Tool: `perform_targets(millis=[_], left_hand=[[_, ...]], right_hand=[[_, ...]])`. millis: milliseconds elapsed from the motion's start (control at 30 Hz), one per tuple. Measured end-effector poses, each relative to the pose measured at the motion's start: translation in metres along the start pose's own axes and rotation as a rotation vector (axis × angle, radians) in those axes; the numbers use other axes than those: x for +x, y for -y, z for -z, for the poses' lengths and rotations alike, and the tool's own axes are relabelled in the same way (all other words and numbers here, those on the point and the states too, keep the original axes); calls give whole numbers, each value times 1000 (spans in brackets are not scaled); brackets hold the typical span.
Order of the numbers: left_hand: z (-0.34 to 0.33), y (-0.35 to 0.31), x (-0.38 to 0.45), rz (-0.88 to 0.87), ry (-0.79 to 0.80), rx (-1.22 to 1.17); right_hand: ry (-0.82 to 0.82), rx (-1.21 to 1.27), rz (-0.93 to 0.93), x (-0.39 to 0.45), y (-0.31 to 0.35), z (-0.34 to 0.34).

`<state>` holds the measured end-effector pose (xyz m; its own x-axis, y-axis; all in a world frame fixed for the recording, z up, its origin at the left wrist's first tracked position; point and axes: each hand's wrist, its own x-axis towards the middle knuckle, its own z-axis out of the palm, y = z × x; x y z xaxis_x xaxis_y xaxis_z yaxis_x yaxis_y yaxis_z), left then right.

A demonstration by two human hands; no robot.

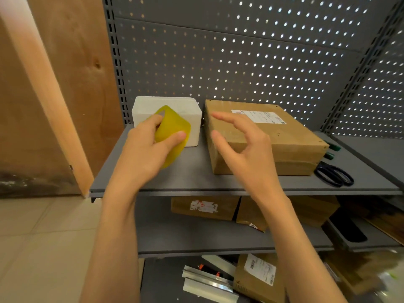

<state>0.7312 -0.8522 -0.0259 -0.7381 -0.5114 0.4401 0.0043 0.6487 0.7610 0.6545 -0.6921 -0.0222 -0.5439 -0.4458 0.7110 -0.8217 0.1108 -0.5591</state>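
My left hand [145, 147] grips a flat yellow flexible piece [172, 130], thumb on its front and fingers behind, just in front of a white open box [192, 110] on the grey shelf [192, 171]. My right hand [242, 145] hovers above the near left corner of a brown cardboard parcel [290, 138] with a white label. Its fingers are spread and loosely bent, holding nothing.
Black-handled scissors [333, 174] and two green-tipped items [332, 149] lie to the right of the parcel. A perforated grey back panel [240, 62] closes the shelf behind. Lower shelves carry more cardboard parcels [205, 206] and metal strips [207, 283]. A wooden board [54, 95] leans at left.
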Motion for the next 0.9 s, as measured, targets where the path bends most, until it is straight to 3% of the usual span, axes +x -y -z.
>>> perform_targets(millis=[167, 700, 900], left_hand=[[-6, -25, -10, 36, 12, -321], [-70, -89, -65, 37, -55, -280], [-109, -114, -81, 102, -43, -328]], right_hand=[[20, 58, 63, 12, 8, 6], [229, 170, 211, 12, -33, 72], [275, 410, 92, -3, -60, 103]])
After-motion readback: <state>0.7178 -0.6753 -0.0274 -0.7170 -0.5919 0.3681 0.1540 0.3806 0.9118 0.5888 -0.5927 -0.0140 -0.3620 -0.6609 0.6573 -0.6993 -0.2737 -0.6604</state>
